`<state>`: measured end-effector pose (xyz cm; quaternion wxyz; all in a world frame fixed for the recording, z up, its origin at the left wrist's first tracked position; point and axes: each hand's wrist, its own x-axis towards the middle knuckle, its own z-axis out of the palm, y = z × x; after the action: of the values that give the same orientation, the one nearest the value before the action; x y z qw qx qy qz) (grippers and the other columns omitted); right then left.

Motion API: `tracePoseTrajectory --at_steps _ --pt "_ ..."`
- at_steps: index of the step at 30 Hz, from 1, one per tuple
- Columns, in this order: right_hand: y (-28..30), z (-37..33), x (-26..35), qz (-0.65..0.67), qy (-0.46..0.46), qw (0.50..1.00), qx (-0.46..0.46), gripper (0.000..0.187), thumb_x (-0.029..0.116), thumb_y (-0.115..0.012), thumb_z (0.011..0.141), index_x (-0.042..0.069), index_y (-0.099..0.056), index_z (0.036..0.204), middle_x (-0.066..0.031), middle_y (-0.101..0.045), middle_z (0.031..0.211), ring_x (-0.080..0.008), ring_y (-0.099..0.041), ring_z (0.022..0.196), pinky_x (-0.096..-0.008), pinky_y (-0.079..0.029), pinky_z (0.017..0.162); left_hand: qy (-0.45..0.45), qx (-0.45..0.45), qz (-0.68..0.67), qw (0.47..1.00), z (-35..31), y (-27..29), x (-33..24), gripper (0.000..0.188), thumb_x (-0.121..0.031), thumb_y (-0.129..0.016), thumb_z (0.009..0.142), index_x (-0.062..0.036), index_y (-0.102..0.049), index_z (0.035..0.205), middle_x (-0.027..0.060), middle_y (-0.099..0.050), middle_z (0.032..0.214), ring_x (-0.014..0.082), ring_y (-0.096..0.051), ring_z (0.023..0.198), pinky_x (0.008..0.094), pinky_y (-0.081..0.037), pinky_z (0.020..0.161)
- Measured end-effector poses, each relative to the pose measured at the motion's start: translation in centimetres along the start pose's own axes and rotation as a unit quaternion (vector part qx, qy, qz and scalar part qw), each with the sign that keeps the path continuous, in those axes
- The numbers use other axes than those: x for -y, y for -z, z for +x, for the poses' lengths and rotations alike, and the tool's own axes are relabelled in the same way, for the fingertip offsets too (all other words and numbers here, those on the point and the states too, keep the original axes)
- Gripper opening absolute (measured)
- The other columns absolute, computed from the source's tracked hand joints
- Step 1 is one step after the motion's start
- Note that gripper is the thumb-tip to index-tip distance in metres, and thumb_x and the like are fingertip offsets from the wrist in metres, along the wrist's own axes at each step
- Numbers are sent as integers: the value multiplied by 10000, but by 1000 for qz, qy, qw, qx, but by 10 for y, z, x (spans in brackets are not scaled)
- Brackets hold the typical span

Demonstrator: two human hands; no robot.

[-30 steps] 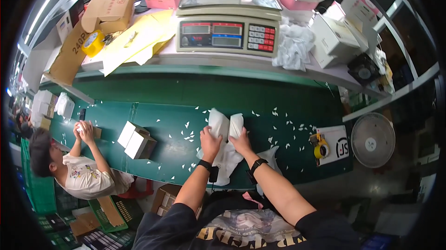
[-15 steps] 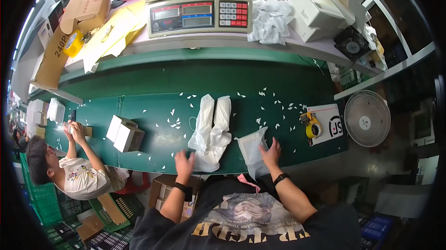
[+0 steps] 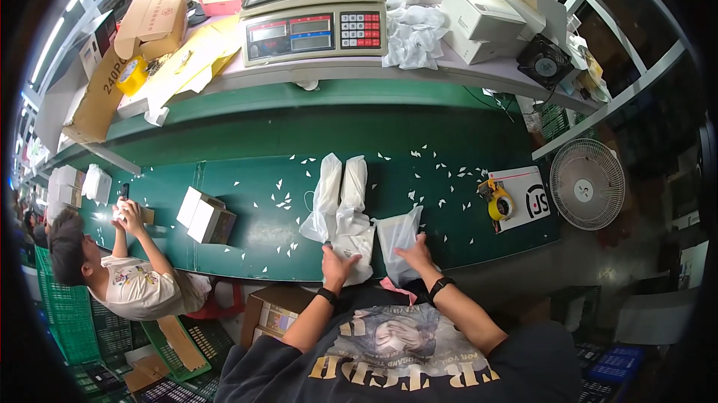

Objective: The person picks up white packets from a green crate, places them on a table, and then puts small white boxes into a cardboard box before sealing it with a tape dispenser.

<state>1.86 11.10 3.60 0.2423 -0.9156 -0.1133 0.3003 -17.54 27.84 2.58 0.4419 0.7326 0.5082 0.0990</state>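
Observation:
Two long white plastic-wrapped bundles [image 3: 329, 192] lie side by side near the middle of the table, pointing away from me. A white plastic packet [image 3: 354, 247] lies at their near end. At its left edge is my left hand [image 3: 338, 265], the thumb over the top and the fingers along the side. To the right lies a flat translucent plastic bag [image 3: 398, 232]. My right hand [image 3: 416, 253] grips its right edge, thumb on the upper face; the fingers' undersides are hidden.
White paper scraps [image 3: 281, 198] litter the green table [image 3: 254, 171]. A yellow tape dispenser [image 3: 496, 201] rests on a white sheet at right, near a fan [image 3: 586, 184]. A carton [image 3: 206, 216] stands left, beyond it a co-worker [image 3: 142, 283]. A scale [image 3: 314, 29] sits on the shelf.
My left hand has moved right onto the white packet, its spread fingers closing at the edge. My right hand and the translucent bag have shifted slightly left. The view has tilted a little.

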Motion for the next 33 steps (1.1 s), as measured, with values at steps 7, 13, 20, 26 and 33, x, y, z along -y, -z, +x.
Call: tracePoseTrajectory --at_steps 7,13,20,26,33 --pt "-24 7 -20 54 -10 998 -3 991 483 -854 606 -6 -331 1290 -258 -544 1239 -393 -559 1139 -429 -456 956 44 124 65 989 1 -27 28 973 -461 -859 583 115 -389 1211 323 -538 1170 440 -564 1067 434 -464 935" --pt "-32 1 -40 103 26 994 -3 915 438 -819 687 -26 -360 1327 -230 -552 1241 -348 -575 1122 -398 -457 954 91 131 -15 987 -25 -15 2 958 -446 -831 636 103 -364 1267 326 -489 1221 433 -525 1129 440 -428 982" --pt "19 -23 -40 339 82 937 23 626 300 -740 801 -4 -465 1273 -186 -601 1162 -294 -592 1084 -374 -473 908 -92 92 -166 977 -28 -14 3 872 -400 -784 707 16 -355 1342 265 -512 1169 407 -542 1076 448 -466 921" --pt "61 46 -12 138 144 959 -201 639 209 -694 807 25 -410 1349 -242 -577 1148 -378 -582 1046 -429 -472 899 -214 99 53 970 17 8 -155 724 -300 -741 735 -135 -405 1355 274 -497 1132 444 -544 1027 488 -476 881" --pt "21 70 118 46 119 969 -213 681 167 -635 823 40 -325 1416 -311 -478 1207 -458 -512 1098 -491 -446 917 -252 -14 220 942 98 -46 -185 664 -212 -682 754 -88 -415 1349 241 -481 1095 443 -533 990 473 -506 819"
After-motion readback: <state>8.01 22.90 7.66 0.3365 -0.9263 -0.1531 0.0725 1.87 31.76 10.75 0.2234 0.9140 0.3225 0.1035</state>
